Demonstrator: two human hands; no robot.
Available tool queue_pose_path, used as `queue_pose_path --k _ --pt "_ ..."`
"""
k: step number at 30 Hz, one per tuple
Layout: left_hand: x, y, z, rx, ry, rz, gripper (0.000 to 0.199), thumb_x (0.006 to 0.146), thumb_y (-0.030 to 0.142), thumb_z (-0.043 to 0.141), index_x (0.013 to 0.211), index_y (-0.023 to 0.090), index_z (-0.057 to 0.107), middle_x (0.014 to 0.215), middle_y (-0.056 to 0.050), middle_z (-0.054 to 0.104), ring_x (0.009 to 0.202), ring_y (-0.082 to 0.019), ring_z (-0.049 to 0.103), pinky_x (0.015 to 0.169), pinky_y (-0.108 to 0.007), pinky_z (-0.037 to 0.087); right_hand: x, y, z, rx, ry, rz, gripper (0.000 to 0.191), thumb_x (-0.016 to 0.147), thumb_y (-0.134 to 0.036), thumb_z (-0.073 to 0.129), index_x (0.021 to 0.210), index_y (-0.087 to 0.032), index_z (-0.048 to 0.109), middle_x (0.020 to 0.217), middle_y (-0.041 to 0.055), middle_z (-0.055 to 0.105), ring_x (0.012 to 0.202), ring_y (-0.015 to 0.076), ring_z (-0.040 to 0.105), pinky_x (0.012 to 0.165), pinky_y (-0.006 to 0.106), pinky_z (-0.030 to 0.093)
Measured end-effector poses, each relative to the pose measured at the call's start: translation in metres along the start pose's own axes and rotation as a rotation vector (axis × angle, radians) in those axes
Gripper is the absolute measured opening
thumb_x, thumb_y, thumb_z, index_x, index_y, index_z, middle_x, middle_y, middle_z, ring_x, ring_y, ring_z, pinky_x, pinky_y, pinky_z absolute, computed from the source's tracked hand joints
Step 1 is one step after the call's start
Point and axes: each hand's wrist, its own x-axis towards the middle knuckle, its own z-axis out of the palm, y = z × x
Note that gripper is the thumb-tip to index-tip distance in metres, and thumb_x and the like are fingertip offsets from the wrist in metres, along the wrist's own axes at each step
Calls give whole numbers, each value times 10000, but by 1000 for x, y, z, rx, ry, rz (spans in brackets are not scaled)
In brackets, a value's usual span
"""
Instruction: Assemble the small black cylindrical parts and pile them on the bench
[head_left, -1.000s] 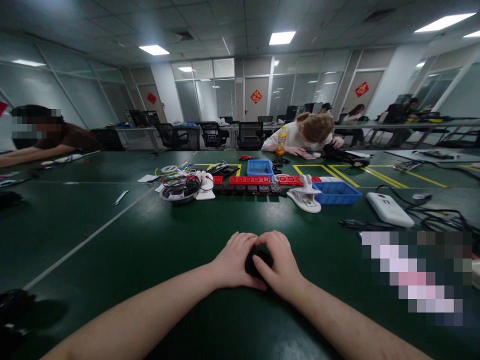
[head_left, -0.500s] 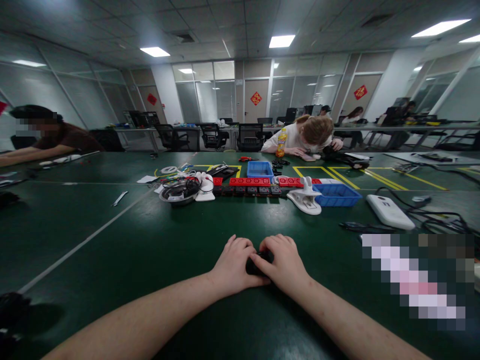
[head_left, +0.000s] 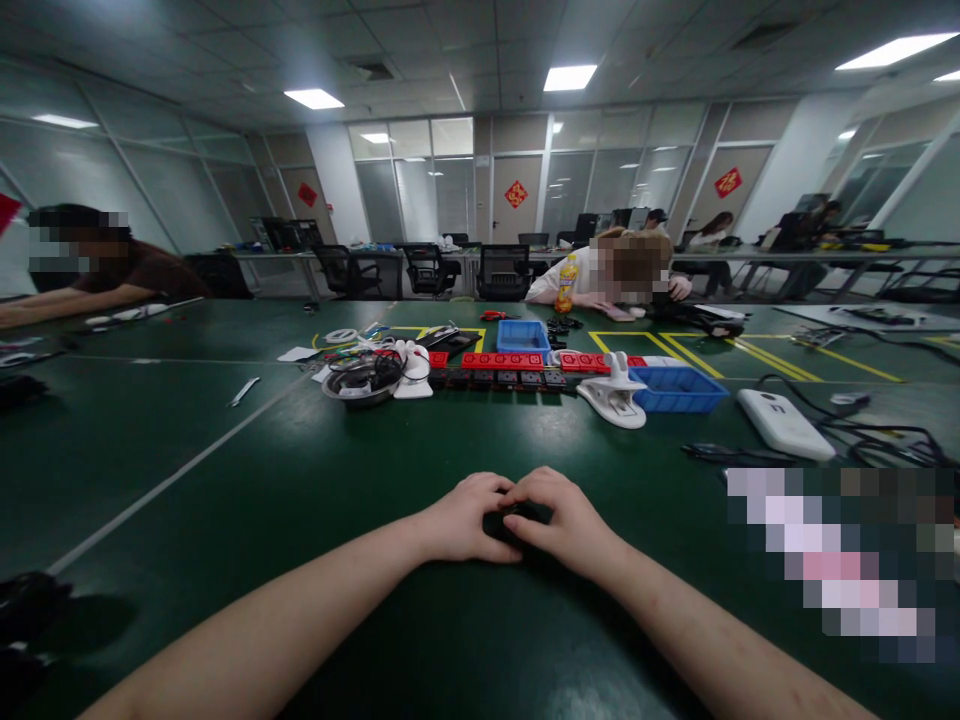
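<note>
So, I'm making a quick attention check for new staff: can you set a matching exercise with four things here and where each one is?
1. Dark object
2. Drink bottle
3. Wrench
4. White clip

A. Left of the metal bowl
B. Between the left hand and right hand
C. Beside the nearer blue tray
D. Upright, near a bent-over person

Pairs: 1-B, 2-D, 3-A, 4-C

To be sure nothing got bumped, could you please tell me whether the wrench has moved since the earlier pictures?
No, the wrench lies just left of the pale line on the table, as before.
</note>
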Motion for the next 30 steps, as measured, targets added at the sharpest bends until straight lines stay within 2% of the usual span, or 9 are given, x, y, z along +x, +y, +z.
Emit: queue_pose_path --k 3,6,10,14,19,26,30 --pt "0 -1 -1 4 -4 -3 468 621 334 731 1055 241 582 1130 -35 520 1073 -234 456 954 -368 349 -1 -1 0 45 -13 -30 237 702 -61 562 844 -222 662 853 19 629 845 179 542 786 334 424" --pt "0 -1 0 35 -9 -4 470 627 356 721 1060 242 580 1134 -40 515 1077 -245 447 955 -383 348 -3 -1 1 34 -15 -52 271 720 -45 512 853 -228 660 875 25 600 856 176 532 789 330 430" --pt "-1 0 2 72 3 5 558 621 384 712 1124 223 532 1138 -56 511 1072 -254 449 952 -394 350 -6 1 3 23 -11 -91 188 816 -190 501 933 -235 641 915 39 580 877 184 527 801 344 428" --pt "-2 4 3 88 39 8 674 591 407 726 1187 231 466 1148 -53 522 1070 -258 459 960 -406 336 -9 0 5 26 67 -115 284 840 -368 468 1040 -195 572 971 75 563 912 219 512 823 389 411" --pt "-2 7 7 88 101 -62 770 521 564 727 1150 205 466 1109 -65 525 1053 -266 463 947 -421 345 -10 0 10 -48 177 -17 312 794 -448 503 933 -170 518 882 78 553 815 223 508 737 377 417" --pt "0 5 13 173 177 -111 588 494 560 737 878 175 510 920 -44 505 872 -230 481 809 -380 414 -8 -4 14 -164 123 27 195 734 -356 598 788 -183 527 785 41 529 766 209 486 696 355 400" --pt "0 5 14 153 156 -84 522 530 527 731 873 186 535 898 -35 505 854 -219 480 784 -352 413 -7 -5 14 -168 128 26 153 721 -302 614 780 -183 538 780 33 529 761 198 484 697 348 399"
